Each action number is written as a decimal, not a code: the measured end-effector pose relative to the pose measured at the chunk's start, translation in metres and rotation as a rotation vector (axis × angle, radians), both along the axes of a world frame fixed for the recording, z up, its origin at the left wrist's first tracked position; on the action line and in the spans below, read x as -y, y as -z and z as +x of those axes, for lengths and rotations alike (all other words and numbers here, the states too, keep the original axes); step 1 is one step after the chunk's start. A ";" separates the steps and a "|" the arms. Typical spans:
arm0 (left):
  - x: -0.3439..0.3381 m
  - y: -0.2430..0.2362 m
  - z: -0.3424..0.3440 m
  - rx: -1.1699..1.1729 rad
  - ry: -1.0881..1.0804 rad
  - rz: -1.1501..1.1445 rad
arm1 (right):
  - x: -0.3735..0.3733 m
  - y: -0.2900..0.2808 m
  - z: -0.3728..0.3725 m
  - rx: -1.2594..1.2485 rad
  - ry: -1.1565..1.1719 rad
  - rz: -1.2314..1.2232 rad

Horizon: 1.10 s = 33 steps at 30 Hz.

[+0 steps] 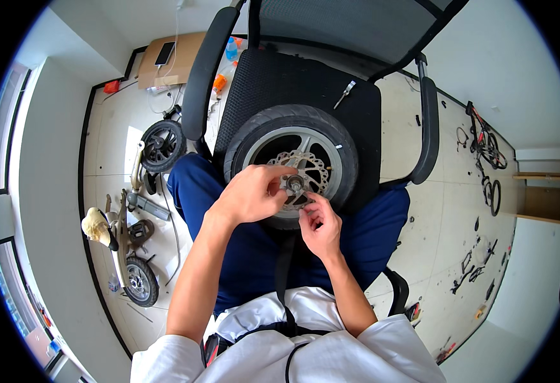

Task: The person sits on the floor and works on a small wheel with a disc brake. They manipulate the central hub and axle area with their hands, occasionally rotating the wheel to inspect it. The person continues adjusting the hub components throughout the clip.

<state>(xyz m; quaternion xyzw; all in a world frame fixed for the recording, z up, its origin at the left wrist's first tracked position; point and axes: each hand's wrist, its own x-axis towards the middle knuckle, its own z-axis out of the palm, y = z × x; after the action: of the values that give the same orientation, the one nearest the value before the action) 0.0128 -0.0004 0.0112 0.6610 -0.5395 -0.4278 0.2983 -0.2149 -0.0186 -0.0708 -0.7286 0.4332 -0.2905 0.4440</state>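
A small wheel with a black tyre (273, 120) and a grey spoked rim lies flat on the black chair seat (280, 76) in front of me. On its upper face sits a perforated brake disc (319, 169) around the metal hub (295, 183). My left hand (254, 193) is closed over the disc's left side, its index finger and thumb beside the hub. My right hand (322, 228) pinches at the disc's lower right edge. Whatever the fingertips hold is too small to tell. A screwdriver (344, 94) with a pale handle rests on the seat beyond the tyre.
Chair armrests (206, 73) flank the seat. On the left floor lie a wheel (163, 145), scooter parts (141, 281) and a cardboard sheet (187, 51) bearing a phone (164, 53). Bicycle frames and parts (487, 150) lie along the right wall, near a wooden shelf (544, 201).
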 end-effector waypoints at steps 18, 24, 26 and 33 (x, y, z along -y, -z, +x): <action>-0.044 0.005 -0.045 0.069 0.162 0.204 | 0.010 -0.002 -0.009 0.011 -0.031 -0.014; -0.059 0.013 -0.070 -0.109 0.446 0.300 | 0.010 -0.006 -0.015 0.050 -0.032 -0.007; -0.057 0.023 -0.058 -0.019 0.223 0.016 | 0.015 -0.006 -0.017 0.050 -0.017 -0.039; -0.018 0.008 -0.031 0.237 -0.015 -0.199 | 0.027 -0.016 0.010 0.072 -0.067 -0.098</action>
<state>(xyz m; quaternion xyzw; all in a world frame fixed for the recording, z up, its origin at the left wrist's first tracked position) -0.0179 0.0171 0.0035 0.6781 -0.6058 -0.2889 0.2995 -0.2052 -0.0452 -0.0552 -0.7526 0.3775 -0.3224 0.4327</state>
